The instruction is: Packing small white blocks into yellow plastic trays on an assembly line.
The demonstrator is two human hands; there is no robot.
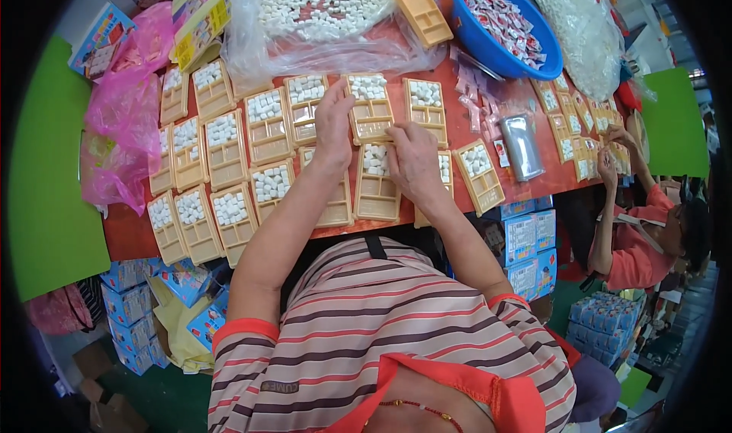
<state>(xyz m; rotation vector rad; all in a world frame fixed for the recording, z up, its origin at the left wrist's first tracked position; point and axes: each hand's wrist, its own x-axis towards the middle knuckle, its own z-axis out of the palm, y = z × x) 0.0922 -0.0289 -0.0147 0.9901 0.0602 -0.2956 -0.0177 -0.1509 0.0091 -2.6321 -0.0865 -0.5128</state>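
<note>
Beige compartment trays with small white cubes in their top sections lie in rows on a red table (457, 101). Beside the left edge of one tray (371, 120), my left hand (334, 124) stands with its fingers stretched out, seemingly touching that edge. My right hand (415, 158) has its fingers bent and closed at the lower right corner of the same tray. Its forearm and palm hang over a lower tray (378, 193) and partly cover the trays beside it. My left forearm hides parts of others in the lower row.
A clear plastic sheet (328, 59) with heaped white cubes lies at the back. Right of it are an empty tray (424, 20) and a blue basin (553, 48) of small packets. Pink plastic bags (122, 120) lie left. A co-worker (640, 238) handles trays at the far right.
</note>
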